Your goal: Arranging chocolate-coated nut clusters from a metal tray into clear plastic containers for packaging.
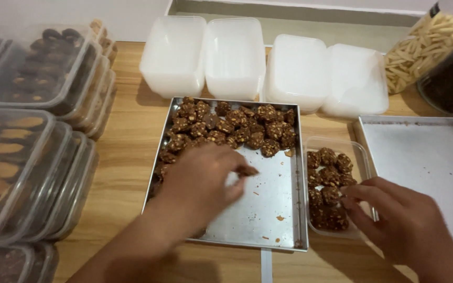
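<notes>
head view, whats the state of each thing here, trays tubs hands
metal tray: partly filled, cookies at its far end, near end bare with crumbs
chocolate cookies: heaped on the tray
clear tub: open, holding cookies in rows
left hand: over the tray, fingers pinching a cookie
right hand: at the tub, touching cookies
white tubs: upside down, in a row
second metal tray: bare
stacked tubs: lidded, filled

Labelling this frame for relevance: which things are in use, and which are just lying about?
In use:
- left hand, fingers on a cookie
- metal tray of chocolate cookies
- right hand at the clear tub, part-filled

Lying about:
- upturned white tubs
- lidded filled tubs
- second tray
- jar of pale sticks
</notes>
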